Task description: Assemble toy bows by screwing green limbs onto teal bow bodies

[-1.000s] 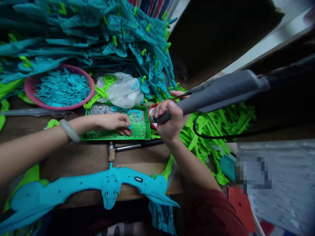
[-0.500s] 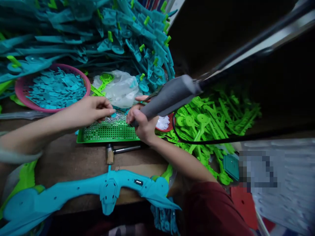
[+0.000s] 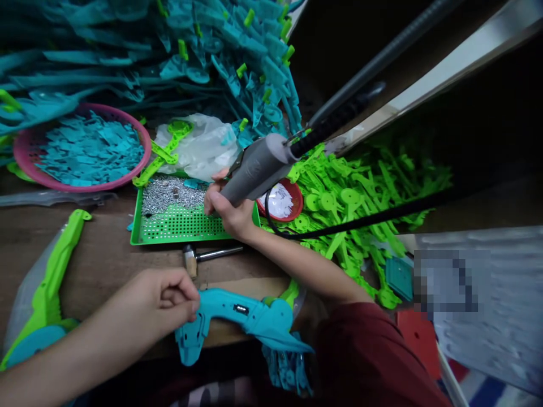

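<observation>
A blue plastic toy bow-like body (image 3: 254,311) lies along the near edge of the table, with a dark slot showing a metallic part in its right arm. My left hand (image 3: 169,299) is over its middle, thumb and fingers pinched together at its upper edge; whatever they may hold is hidden. In my right hand (image 3: 231,212) is a grey electric screwdriver (image 3: 258,167), gripped round its body and tilted, its cable end up to the right. Its tip is hidden by the hand, above a green perforated tray (image 3: 186,226) of small metal screws (image 3: 169,195).
A hammer (image 3: 190,263) lies between tray and blue body. Behind are a pink basket (image 3: 146,150) of small blue pieces, a plastic bag (image 3: 207,147) and piled blue parts (image 3: 148,68). Right are a red bowl (image 3: 299,195) of white pieces, green parts (image 3: 352,198) and a black cable (image 3: 360,220).
My left hand has come from the screw tray, where it pinched a small blue piece, down to the blue body. My right hand and the screwdriver have shifted slightly left.
</observation>
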A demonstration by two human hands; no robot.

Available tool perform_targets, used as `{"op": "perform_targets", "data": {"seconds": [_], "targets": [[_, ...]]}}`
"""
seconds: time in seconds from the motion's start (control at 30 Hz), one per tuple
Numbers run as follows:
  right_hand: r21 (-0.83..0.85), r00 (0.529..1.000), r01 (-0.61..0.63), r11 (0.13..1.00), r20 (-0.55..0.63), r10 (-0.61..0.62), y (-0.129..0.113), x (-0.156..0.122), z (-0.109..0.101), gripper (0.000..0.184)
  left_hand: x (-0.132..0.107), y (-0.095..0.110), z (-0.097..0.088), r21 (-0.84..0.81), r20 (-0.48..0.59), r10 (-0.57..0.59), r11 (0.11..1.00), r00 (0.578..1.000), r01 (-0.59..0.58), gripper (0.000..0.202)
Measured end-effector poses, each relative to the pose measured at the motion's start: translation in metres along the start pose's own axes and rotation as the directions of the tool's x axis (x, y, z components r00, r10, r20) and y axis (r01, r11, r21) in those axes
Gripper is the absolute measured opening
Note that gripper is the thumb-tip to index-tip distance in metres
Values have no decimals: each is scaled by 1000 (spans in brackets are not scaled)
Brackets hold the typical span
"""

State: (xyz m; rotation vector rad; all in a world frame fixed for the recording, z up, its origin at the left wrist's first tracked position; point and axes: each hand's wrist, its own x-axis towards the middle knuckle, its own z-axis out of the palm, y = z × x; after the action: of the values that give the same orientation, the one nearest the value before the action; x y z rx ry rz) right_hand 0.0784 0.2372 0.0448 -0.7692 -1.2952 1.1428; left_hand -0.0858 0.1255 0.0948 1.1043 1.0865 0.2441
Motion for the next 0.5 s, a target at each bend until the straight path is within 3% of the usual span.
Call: {"op": "perform_targets", "data": {"seconds": [0.13, 0.33, 0.5], "targets": [[16, 1000, 2, 1000, 13, -3, 1, 2, 1, 40, 10, 1, 17, 17, 40, -47, 999, 998, 46, 22], [39, 999, 23, 999, 35, -24, 4, 2, 0, 38, 20, -1, 37, 189, 59, -39, 982, 998, 27, 12], [-96, 1000, 14, 995, 11, -13, 4, 5, -1, 36, 27, 2, 50, 187, 86, -100, 979, 991, 83, 12]]}}
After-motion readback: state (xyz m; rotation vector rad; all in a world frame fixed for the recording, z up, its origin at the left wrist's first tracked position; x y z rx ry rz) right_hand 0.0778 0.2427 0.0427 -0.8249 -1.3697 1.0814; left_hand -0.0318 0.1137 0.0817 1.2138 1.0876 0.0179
